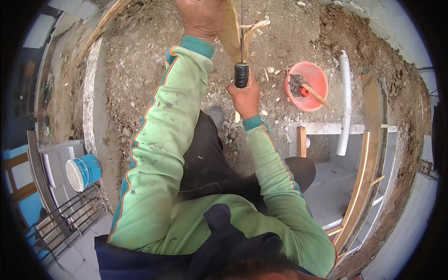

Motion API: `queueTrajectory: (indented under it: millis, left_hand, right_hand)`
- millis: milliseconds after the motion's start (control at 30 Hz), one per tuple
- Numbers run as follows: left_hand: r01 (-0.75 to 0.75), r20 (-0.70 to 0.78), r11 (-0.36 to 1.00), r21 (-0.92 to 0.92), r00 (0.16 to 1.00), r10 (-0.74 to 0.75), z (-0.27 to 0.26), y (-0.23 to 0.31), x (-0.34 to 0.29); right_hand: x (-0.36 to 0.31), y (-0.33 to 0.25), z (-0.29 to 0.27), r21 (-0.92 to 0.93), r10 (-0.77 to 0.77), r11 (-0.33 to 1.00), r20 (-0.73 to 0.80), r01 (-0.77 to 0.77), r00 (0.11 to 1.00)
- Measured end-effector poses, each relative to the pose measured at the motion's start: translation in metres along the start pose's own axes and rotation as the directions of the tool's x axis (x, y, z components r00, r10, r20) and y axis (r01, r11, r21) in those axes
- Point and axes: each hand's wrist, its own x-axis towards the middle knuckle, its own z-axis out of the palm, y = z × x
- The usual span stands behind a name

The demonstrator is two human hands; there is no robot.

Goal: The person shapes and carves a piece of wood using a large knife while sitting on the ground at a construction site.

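Note:
My right hand is wrapped round the black handle of a long knife. Its thin blade is seen edge-on and points away from me. The blade stands against the right edge of a wooden board, where a split strip of wood sticks out to the right. My left hand is at the top edge, close beside the board's left side. Its fingers are out of the picture, so its hold does not show. Beneath the handle a shoe shows on the dirt.
To the right stands a red bucket holding a wooden-handled tool. Beyond it lies a white pipe. Long planks edge a pit with a grey floor. At left are a blue pail and steel bars. Rubble covers the ground.

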Motion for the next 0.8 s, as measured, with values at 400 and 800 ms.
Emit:
queueTrajectory:
  millis: [400, 800]
  left_hand:
    - [0.596, 0.174, 0.481, -0.642, 0.725, -0.666, -0.024, 0.002, 0.024]
    - [0.199, 0.117, 0.956, -0.215, 0.977, -0.177, -0.001, -0.012, 0.003]
  right_hand:
    - [0.020, 0.000, 0.079, 0.026, 0.061, 0.998, -0.316, -0.056, 0.947]
    - [0.013, 0.026, 0.037, 0.171, -0.055, 0.982, -0.137, 0.078, 0.989]
